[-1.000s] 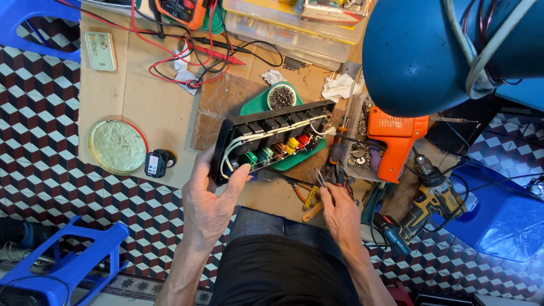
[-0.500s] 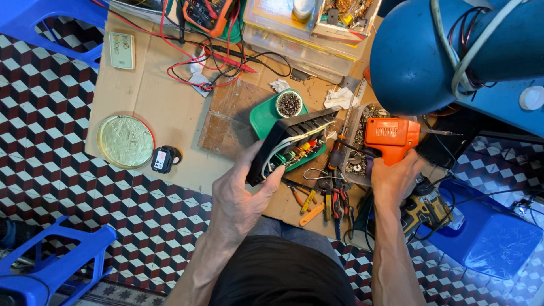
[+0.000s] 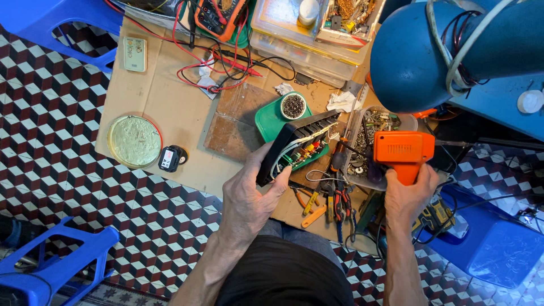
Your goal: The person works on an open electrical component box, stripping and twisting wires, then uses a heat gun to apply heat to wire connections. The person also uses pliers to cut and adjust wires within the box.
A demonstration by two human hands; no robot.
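Two hands over a crowded cardboard worktop, one on an opened black device, one on an orange soldering gun.

The left hand (image 3: 249,195) clasped the lower end of the black device (image 3: 294,146), whose long axis ran up and away to the right, open side with coloured wiring facing right. The right hand (image 3: 409,195) was closed around the grip of the orange soldering gun (image 3: 403,152), its body pointing left toward the device (the tip was hard to make out). Pliers (image 3: 340,201) lay just below, a green tray (image 3: 272,119) behind. Cardboard (image 3: 170,96) left of the grip lay barer, on checkered tile floor (image 3: 51,130).
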